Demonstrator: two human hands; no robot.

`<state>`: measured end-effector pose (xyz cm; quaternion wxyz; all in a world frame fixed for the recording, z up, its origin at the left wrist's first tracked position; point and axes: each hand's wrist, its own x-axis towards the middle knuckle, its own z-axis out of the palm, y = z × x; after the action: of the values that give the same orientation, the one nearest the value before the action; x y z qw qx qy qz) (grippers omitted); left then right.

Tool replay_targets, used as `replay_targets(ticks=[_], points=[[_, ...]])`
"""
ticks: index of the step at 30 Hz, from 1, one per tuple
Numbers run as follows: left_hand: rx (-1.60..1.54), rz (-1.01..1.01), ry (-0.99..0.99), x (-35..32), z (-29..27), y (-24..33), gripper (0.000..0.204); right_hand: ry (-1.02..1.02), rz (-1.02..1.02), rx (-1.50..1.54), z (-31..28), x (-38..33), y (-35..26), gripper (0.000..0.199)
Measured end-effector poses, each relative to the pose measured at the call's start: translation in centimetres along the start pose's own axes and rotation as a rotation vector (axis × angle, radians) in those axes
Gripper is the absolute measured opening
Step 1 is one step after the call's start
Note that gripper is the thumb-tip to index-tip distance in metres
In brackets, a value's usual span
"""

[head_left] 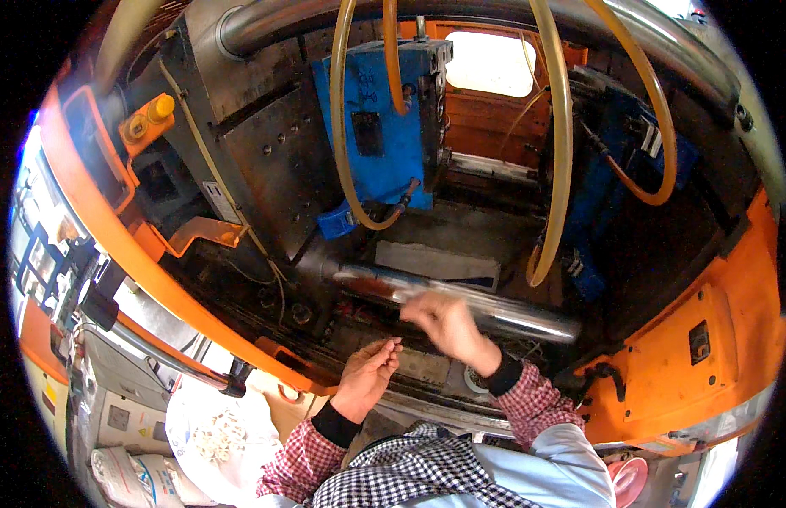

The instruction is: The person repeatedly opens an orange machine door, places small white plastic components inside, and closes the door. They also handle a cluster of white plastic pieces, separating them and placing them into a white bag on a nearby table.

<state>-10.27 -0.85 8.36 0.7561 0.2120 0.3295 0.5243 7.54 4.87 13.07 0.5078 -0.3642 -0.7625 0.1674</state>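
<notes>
My left hand point(369, 378) is raised in front of the open machine bay, its thumb and fingertips pinched together. Whatever sits in that pinch, if anything, is too small to make out. A little to its right and higher is my right hand point(448, 326), bent at the wrist, with its fingers blurred by motion. It passes in front of a polished steel bar point(528, 322), and I cannot tell whether it touches it. Beyond both hands stands a blue metal mould block point(380, 127) fixed to a dark steel plate point(266, 152).
Translucent yellowish hoses point(560, 152) loop down into the bay. Another blue block point(600, 169) stands at the right. An orange frame point(181, 296) edges the left side and an orange panel point(689, 364) the right. A white bag point(245, 461) with pale small pieces lies lower left.
</notes>
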Motion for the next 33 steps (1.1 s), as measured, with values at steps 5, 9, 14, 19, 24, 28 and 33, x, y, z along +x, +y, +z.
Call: replay_targets(ticks=[5,9,14,19,24,28,33], points=[[0.001,-0.025,0.034,-0.6,0.3,-0.7,0.018,0.745,0.108,-0.052,-1.0,12.8,8.6,0.013],[0.121,-0.085,0.097,-1.4,0.0,-1.5,0.019,0.906,0.249,-0.179,-1.8,21.2,14.4,0.019],[0.067,-0.066,0.212,-2.8,-0.2,-0.9,0.019,0.894,0.289,-0.217,-1.9,25.6,20.7,0.022],[0.001,-0.069,0.212,-3.0,-1.4,-0.7,0.020,0.872,0.222,-0.193,-1.1,25.7,21.5,0.019],[0.009,-0.057,0.205,-3.0,-1.8,-0.6,0.020,0.770,0.276,-0.331,-0.7,26.0,20.4,0.019],[0.043,-0.049,0.220,-3.0,-1.6,-0.6,0.021,0.747,0.122,-0.479,0.3,25.6,21.1,0.024],[0.053,-0.019,0.196,-2.5,-0.8,-0.3,0.021,0.635,0.001,-0.436,-1.7,23.7,20.7,0.035]])
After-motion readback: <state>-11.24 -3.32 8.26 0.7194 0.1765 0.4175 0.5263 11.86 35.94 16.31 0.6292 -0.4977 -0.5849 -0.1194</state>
